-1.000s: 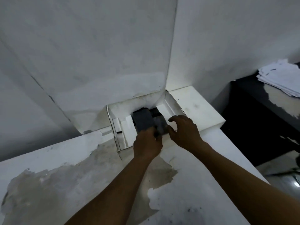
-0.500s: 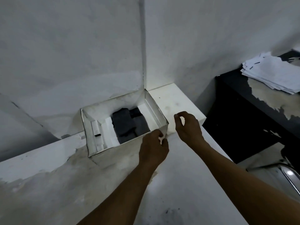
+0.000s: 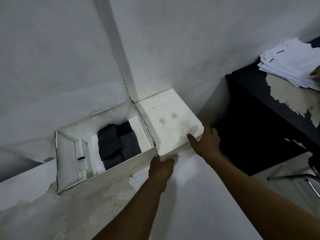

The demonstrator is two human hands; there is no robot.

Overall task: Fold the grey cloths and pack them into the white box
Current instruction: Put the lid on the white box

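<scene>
The white box stands open on the table against the wall corner. Folded grey cloths lie inside it, on the right part of its floor. Directly to the right of the box sits a white lid, touching the box's right wall. My left hand grips the lid's near left corner, fingers curled against its front edge. My right hand holds the lid's near right corner, thumb on top and fingers round the side.
The white table has worn, peeling patches on the left. A black desk stands to the right with a stack of white papers on it. A metal chair frame shows at the right edge.
My left hand let go of the cloth, which now lies in the box. Both hands moved right, out of the box, and took hold of the white lid.
</scene>
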